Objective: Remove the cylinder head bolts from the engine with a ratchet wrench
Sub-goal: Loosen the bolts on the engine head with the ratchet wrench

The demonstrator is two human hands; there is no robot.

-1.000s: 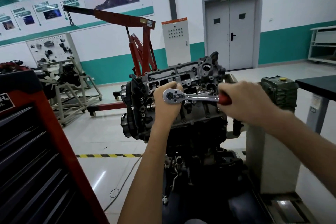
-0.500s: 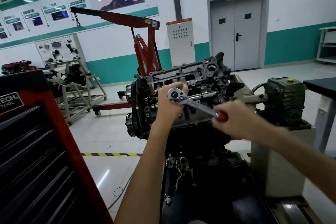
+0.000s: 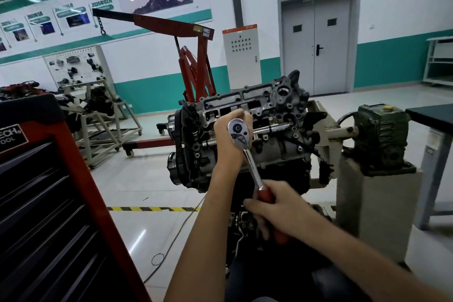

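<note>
Right hand (image 3: 277, 206) is wrapped tight round the grip of the chrome steel ratchet wrench with a red handle (image 3: 248, 157), fist low at the tail end for max leverage. Left hand (image 3: 229, 141) is up at the other end, fingers curled in behind the round ratchet head, steadying the drive end. What's inside that fist (socket, extension) is hidden, can't tell. The wrench should handle stiff: solid steel, no flex, light enough for one hand. The polished shank above the right fist looks slick, so the red grip is the place to pull from, w/ the left bracing the head so it doesn't cam off. Cylinder head bolts are prob. tight and may let go w/ a jerk, so mind knuckles vs. the castings just beyond the left hand. The bolt under the head isn't visible. Looks-wise: shiny pear-shaped head w/ dark centre disc and small lever, slim bright shank slanting down from left fist to right. Behind both grips sits the grey cast-metal engine (image 3: 277, 135) on its beige metal stand (image 3: 367, 216), bulky, likely not budging.
</note>
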